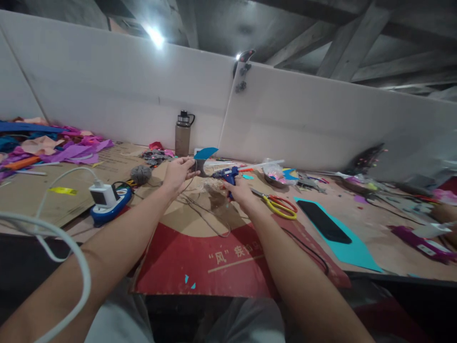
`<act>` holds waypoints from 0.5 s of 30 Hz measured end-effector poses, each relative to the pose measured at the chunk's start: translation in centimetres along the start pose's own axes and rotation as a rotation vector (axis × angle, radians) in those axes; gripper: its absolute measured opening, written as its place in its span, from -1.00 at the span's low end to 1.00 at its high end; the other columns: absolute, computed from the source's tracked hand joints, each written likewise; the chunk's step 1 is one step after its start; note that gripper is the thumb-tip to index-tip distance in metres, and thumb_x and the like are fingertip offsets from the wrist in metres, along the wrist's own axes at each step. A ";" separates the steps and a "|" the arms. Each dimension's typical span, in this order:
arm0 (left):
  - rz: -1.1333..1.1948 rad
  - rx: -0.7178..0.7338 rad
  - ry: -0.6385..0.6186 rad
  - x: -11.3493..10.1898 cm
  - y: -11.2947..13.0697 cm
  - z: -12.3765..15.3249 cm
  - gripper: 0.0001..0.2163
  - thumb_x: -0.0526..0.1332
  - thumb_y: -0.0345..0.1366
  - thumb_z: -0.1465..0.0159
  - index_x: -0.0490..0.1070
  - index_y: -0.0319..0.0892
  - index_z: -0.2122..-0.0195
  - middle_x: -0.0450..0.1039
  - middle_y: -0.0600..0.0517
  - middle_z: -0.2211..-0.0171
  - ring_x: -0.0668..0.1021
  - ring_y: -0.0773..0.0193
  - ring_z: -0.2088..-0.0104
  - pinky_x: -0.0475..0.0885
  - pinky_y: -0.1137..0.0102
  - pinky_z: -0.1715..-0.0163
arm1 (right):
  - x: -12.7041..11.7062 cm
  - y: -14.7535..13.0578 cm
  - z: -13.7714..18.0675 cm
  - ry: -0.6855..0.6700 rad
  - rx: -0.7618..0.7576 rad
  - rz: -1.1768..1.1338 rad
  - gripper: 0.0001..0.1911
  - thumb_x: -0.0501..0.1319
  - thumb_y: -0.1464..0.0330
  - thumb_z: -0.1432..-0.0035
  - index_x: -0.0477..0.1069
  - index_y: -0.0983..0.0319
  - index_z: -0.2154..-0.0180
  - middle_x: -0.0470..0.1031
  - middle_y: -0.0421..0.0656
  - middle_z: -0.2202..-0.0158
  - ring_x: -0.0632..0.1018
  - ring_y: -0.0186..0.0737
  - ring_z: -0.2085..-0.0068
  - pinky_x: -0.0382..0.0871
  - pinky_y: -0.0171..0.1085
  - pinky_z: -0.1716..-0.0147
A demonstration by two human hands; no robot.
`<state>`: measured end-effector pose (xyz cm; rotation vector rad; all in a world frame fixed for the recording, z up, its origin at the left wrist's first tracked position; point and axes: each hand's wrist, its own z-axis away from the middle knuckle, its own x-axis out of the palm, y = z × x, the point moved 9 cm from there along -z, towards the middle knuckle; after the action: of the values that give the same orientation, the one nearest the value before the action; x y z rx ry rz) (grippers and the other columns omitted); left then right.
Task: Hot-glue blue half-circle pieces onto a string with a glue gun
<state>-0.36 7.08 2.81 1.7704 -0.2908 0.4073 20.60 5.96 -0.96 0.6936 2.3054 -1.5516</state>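
Observation:
My left hand (177,175) pinches a blue leaf-shaped piece (206,153) that sticks out past its fingertips. A dark grey patch shows just below the piece; I cannot tell whether it is joined to it. My right hand (242,194) is wrapped round a blue hot glue gun (229,176). A whitish glue stick (260,164) extends from the gun's back, and its nozzle points left toward my left hand. Thin grey cord (203,216) lies in loops on the red and tan cardboard (171,267) beneath my hands.
Scissors (280,208) lie right of my right hand, beside a black phone (323,220) on a turquoise sheet (364,257). A grey yarn ball (141,175), power strip (111,207), bottle (183,139) and fabric scraps (71,150) are left and behind. Another person's hand (448,216) shows far right.

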 end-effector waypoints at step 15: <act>-0.589 0.493 -0.020 1.8 3.8 2.6 -0.85 0.21 -0.28 -0.09 0.48 -0.24 0.36 0.50 0.02 0.45 0.52 0.35 0.45 0.43 0.48 0.39 | 1.1 -6.4 1.6 0.049 0.059 -0.292 -0.76 0.21 0.25 0.07 0.20 0.20 0.37 0.37 -0.22 0.42 0.42 -0.29 0.35 0.29 -0.26 0.30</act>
<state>0.03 3.74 6.44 2.2319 0.3497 0.0296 16.20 2.79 2.97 0.4251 2.4962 -1.7486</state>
